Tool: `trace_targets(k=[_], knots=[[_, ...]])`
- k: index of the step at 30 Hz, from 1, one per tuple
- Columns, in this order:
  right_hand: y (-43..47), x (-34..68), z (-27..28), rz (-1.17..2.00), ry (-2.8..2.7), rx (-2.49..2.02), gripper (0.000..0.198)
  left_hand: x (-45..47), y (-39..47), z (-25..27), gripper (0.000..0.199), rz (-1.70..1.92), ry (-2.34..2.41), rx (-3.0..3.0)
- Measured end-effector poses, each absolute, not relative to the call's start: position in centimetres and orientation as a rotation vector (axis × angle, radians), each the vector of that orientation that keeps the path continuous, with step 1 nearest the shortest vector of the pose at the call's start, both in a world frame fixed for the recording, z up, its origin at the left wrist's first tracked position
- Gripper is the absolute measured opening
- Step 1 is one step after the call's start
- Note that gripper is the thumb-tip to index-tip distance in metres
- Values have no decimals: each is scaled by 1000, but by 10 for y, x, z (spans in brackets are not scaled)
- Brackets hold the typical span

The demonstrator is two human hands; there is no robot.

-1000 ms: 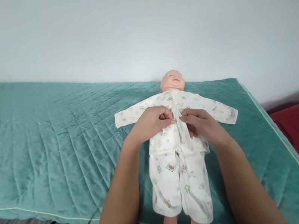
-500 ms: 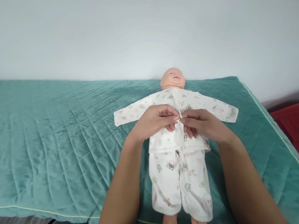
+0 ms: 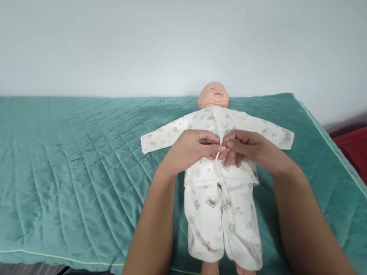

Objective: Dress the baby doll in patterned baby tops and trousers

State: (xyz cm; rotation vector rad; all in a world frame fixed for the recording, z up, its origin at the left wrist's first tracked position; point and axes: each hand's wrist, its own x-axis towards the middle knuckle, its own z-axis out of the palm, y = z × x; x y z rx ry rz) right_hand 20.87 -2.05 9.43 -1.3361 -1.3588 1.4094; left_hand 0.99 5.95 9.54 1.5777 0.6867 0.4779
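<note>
Smooth pink baby doll (image 3: 212, 94): We are working over it as it is lying on its back, head pointing to 12 o'clock and bare feet (image 3: 210, 273) to 6, its chest serving as the dial's centre.
White printed cloth top (image 3: 203, 171): We are handling this garment on the doll's chest, its long sleeves spreading toward 10 o'clock and just short of 3.
Left hand (image 3: 195, 147): From 9 o'clock we are pinching the top's front edge, thumb and forefinger nearly meeting on the cloth, the other fingers curling in.
Right hand (image 3: 249, 145): From 3 o'clock we are holding the same edge between thumb and forefinger, the remaining fingers hanging looser; whether a fastener is sitting there, we cannot tell.
Front opening (image 3: 217, 125): We are, in our judgement, working a mid-chest closure, whether doing it up or undoing it.
Next move: It is calling, we judge, for level edges and a small fingertip push, not a wide tug.
White printed cloth trousers (image 3: 205, 217): They are covering the legs toward 6 o'clock, our hands staying off them.
Teal quilted cover (image 3: 71, 174): It is lying under the doll, reaching far toward 9 o'clock.
</note>
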Motion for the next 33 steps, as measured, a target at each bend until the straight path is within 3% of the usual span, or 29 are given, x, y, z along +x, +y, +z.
trace_targets(k=[14,25,33], knots=[[-19,207,89,1392,-1288,-1301,28,15,52,99,7,500,745,1732],[-17,206,87,1384,-1255,-1349,31,12,61,92,20,494,655,1496],[-17,206,86,1399,-1270,-1354,30,11,64,88,14,451,614,1491]])
